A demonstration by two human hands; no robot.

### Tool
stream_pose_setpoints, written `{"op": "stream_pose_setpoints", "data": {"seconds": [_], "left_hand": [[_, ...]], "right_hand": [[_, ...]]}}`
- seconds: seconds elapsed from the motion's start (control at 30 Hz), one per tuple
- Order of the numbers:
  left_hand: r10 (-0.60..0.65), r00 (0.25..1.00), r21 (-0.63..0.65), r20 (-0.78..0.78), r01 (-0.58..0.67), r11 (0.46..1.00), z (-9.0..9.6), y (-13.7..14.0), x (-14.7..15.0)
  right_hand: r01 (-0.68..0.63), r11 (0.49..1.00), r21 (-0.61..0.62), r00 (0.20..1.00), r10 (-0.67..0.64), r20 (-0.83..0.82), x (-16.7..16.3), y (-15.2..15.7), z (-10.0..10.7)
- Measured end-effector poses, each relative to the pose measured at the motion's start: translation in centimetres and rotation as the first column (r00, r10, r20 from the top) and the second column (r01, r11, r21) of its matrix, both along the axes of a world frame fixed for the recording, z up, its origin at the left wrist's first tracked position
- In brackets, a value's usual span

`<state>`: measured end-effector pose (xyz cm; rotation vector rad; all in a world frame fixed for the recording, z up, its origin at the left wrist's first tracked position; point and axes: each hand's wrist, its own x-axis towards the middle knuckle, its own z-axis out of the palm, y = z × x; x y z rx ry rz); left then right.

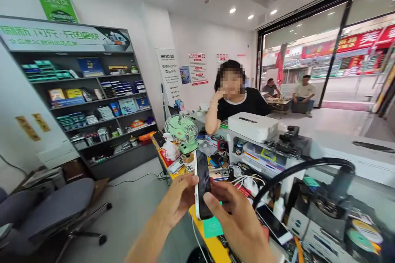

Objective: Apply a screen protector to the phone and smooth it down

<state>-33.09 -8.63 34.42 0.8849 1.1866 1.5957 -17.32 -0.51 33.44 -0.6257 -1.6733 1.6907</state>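
A smartphone (203, 172) with a dark screen and a pale edge is held upright and slightly tilted in front of me, above the yellow bench. My left hand (180, 193) grips its left edge, thumb against the side. On the right side, my right hand (231, 203) holds the same phone, its thumb over the lower screen and the other fingers behind it. The phone's back is hidden. Below it lies a green sheet (212, 222) on the bench. Just beyond the phone stands a paper cup (189, 164).
A green fan (182, 129) and a white plastic bag (170, 148) stand on the cluttered bench. To the right are another phone (273, 222), cables and a black curved tube (296, 168). A person (237, 104) leans at the counter behind a white box-shaped device (253, 126).
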Motion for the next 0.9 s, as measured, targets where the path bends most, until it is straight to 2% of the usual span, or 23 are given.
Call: {"op": "stream_pose_setpoints", "data": {"seconds": [0.13, 0.23, 0.33, 0.47, 0.57, 0.7, 0.9], "left_hand": [[-0.11, 0.991, -0.153, -0.079, 0.097, 0.983, 2.2, -1.2, -4.8], [-0.155, 0.967, -0.257, -0.204, 0.1, 0.961, 5.2, -1.2, -8.7], [-0.175, 0.929, -0.341, -0.326, 0.056, 0.938, 8.4, -0.5, -12.4], [-0.181, 0.906, -0.42, -0.383, 0.004, 0.908, 11.0, 1.2, -16.3], [-0.197, 0.921, -0.473, -0.335, 0.016, 0.881, 11.9, 3.0, -18.5], [-0.212, 0.959, -0.532, -0.189, 0.082, 0.843, 12.6, 5.8, -21.0], [-0.234, 0.968, -0.65, 0.087, 0.233, 0.723, 12.1, 10.1, -23.2]], "right_hand": [[-0.017, 1.0, -0.001, 0.99, 0.017, -0.137, -2.6, 4.4, 1.5], [-0.204, 0.979, -0.026, 0.938, 0.188, -0.292, -7.4, 7.5, 2.5], [-0.32, 0.946, -0.044, 0.868, 0.274, -0.414, -13.0, 8.9, 2.8], [-0.344, 0.935, -0.088, 0.82, 0.254, -0.513, -19.0, 9.5, 2.2], [-0.329, 0.932, -0.15, 0.807, 0.195, -0.558, -21.8, 10.4, 1.6], [-0.34, 0.913, -0.225, 0.805, 0.159, -0.572, -23.8, 12.3, 1.1], [-0.465, 0.823, -0.326, 0.815, 0.254, -0.52, -24.3, 15.6, 0.6]]}}
